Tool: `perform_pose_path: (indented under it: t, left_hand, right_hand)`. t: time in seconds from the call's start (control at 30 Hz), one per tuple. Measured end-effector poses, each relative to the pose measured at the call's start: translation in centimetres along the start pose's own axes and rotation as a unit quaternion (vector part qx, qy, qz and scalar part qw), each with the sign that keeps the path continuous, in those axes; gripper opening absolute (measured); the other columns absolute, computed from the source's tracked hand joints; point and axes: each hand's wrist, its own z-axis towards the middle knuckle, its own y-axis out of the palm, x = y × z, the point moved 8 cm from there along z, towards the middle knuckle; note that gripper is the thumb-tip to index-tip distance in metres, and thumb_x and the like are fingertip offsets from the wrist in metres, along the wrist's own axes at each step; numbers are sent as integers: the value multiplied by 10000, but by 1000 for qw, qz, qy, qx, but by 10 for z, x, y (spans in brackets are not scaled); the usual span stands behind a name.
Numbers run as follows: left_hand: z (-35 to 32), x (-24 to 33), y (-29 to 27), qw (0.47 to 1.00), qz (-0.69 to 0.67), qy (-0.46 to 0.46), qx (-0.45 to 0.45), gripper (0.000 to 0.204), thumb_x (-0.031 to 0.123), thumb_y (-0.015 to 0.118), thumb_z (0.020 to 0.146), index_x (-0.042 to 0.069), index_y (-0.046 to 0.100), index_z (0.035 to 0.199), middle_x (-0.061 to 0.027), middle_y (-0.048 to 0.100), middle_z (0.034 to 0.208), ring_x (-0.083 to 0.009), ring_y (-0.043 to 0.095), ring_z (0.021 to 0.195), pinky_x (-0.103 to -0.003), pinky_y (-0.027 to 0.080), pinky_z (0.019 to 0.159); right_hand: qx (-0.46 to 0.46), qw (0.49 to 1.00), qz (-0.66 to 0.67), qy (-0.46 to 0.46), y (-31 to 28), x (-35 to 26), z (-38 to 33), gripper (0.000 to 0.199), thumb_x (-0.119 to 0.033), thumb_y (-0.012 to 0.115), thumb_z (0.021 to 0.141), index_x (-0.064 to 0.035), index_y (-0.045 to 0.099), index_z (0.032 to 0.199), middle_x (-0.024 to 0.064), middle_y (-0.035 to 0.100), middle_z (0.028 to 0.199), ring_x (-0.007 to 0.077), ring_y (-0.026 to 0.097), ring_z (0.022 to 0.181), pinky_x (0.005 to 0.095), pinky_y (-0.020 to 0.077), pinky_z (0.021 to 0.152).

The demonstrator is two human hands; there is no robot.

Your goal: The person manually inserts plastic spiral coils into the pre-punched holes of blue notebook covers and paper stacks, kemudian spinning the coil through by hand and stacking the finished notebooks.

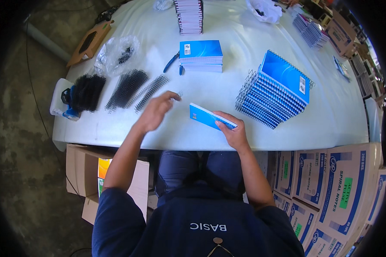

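My right hand (233, 130) grips a thin blue-covered notebook (210, 116) by its right end, thumb on the cover. The notebook is tilted above the table, its white page edge facing up, with no coil visible on it. To its left, my left hand (158, 110) is raised with the fingers curled in a pinch. Something faint and wire-like shows at the fingertips, too blurred to name. Beyond that hand lie loose black spiral coils (152, 92) and a thicker bunch of coils (126, 88). A stack of blue notebooks without coils (200, 55) stands ahead.
Blue-handled pliers (171, 62) lie beside that stack. Spiral-bound notebooks (272, 92) are piled at the right. At the left are more black coils (88, 92), a plastic bag (118, 53) and a cardboard tray (90, 43). Cartons (326, 184) stand below the table's right side.
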Motion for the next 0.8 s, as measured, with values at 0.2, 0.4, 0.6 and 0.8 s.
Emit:
perform_pose_path:
  t: [0.2, 0.4, 0.6, 0.8]
  left_hand:
    - [-4, -18, 25, 999, -8, -25, -26, 419, 405, 460, 954, 5, 558, 879, -71, 529, 678, -155, 481, 653, -304, 416, 645]
    - [-1, -16, 26, 996, -36, -68, -49, 455, 412, 442, 965, 15, 571, 782, -27, 451, 590, -118, 420, 584, -273, 367, 568]
    - [0, -21, 32, 979, -110, -152, -84, 467, 419, 436, 969, 28, 544, 736, 27, 402, 538, -61, 378, 528, -216, 286, 494]
    - [12, 11, 19, 993, -94, 16, -73, 227, 262, 588, 896, 37, 564, 904, -55, 577, 820, -129, 514, 739, -258, 421, 678]
  right_hand:
    - [0, 1000, 0, -8, 4, -4, 2, 268, -19, 593, 863, 11, 620, 1128, 84, 663, 1050, 121, 593, 949, 256, 459, 854]
    - [-26, 1000, 5, -3, 4, -3, 1, 268, -29, 586, 869, 10, 617, 1133, 86, 662, 1062, 122, 590, 966, 259, 444, 881]
    - [-58, 998, -9, -3, 8, -6, 2, 285, -16, 588, 860, -5, 619, 1143, 91, 657, 1107, 132, 599, 996, 257, 440, 896]
    - [-76, 997, -1, -22, 9, -3, 2, 278, -15, 587, 859, -17, 631, 1134, 99, 658, 1112, 145, 607, 1005, 260, 443, 897]
